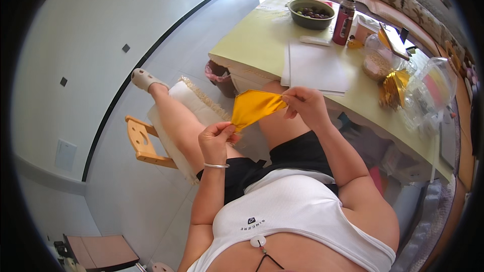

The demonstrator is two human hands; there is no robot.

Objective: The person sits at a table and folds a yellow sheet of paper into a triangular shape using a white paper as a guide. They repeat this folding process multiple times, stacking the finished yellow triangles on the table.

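Note:
A shiny golden-yellow sheet (257, 108), which looks like gold paper, is stretched at a slant between my two hands above my lap. With thumb and fingertips my left hand (217, 138) pinches its lower left corner; a silvery bangle circles that wrist. At the upper right corner, my right hand (305, 103) grips the sheet between thumb and index finger. The sheet hangs clear of the table. More crumpled or folded gold pieces (396, 88) lie on the table's right side, beside clear plastic bags (431, 90).
On the pale yellow-green table (252, 35) are white papers (315, 68), a bowl of dark round fruit (311, 15), a red flask (344, 22) and a phone (396, 43). A lined bin (220, 78) stands under its corner. A wooden chair (143, 141) is at left.

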